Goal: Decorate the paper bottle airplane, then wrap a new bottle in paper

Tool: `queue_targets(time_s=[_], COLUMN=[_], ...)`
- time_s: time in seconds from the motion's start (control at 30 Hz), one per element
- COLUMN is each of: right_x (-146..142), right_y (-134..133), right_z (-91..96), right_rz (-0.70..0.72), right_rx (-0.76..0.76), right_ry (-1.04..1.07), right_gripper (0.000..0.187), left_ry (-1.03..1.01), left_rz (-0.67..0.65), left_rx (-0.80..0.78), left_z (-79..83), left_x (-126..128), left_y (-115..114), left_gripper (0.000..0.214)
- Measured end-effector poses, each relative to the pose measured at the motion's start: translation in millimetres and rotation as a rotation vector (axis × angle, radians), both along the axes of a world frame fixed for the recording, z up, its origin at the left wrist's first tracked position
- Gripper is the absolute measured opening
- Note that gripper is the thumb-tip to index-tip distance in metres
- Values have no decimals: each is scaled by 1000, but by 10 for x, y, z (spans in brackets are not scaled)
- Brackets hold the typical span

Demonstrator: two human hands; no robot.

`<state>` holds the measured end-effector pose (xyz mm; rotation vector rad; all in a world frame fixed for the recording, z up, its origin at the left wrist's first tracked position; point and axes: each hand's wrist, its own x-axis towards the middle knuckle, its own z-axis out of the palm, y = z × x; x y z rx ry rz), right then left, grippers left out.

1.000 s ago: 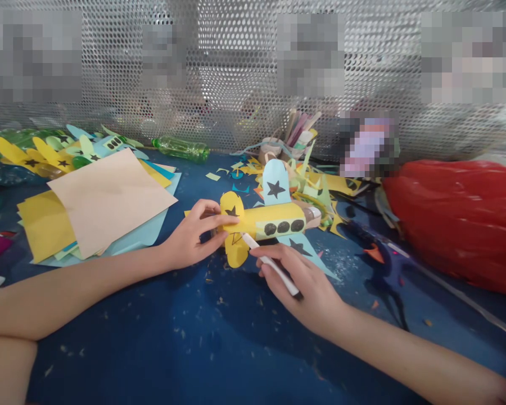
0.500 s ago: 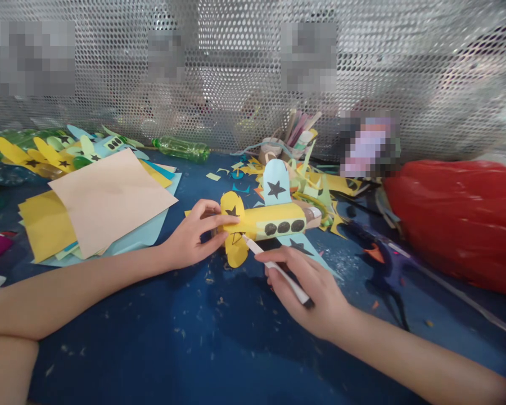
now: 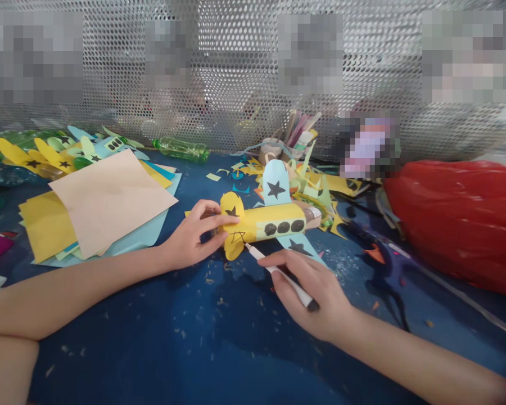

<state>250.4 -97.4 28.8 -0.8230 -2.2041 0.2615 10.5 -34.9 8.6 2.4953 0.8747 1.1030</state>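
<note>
Light-blue paper covers a decorated model [image 3: 109,145] at far left, beyond a stack of coloured sheets [image 3: 113,202]. To the right, the left hand [image 3: 200,233] grips the tail end of the toy plane [image 3: 251,222], positioned mid-scene on the blue surface [image 3: 160,343], nose pointing right. Near tail fin [image 3: 234,251]: star outlined, unfilled. Far tail fin [image 3: 231,201], both wings and three windows [image 3: 283,227]: filled in dark. Judged from these, marking appears nearly complete; filling the near star appears outstanding. Right hand [image 3: 326,298]: closed around a white marker [image 3: 301,293], tip at that fin's edge; contact cannot be confirmed. Far right: red bag [image 3: 459,225].
</note>
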Motion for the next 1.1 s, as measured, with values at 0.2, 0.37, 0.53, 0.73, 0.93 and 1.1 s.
queue_targets(time_s=[0.2,0.37,0.53,0.73,0.93,1.1], right_x=[-15,-21,-30,-42,-26,-17], right_y=[-8,6,5,15,9,-3], right_z=[-4,-29,-33,-52,-64,-62], right_rz=[5,48,105,150,159,156], right_rx=[-3,-10,18,22,7,4], right_ry=[6,17,28,29,42,63], right_gripper=[19,20,24,26,26,27], left_ry=[-2,-7,-12,-6,-4,-12], left_rz=[-9,-15,-34,-50,-43,-24], left_rx=[-5,-2,40,111,100,28], left_z=[-5,-25,-37,-47,-51,-38], left_x=[0,-2,3,14,10,-2], left_y=[5,8,-2,-8,-3,14], left_gripper=[29,30,31,32,32,31])
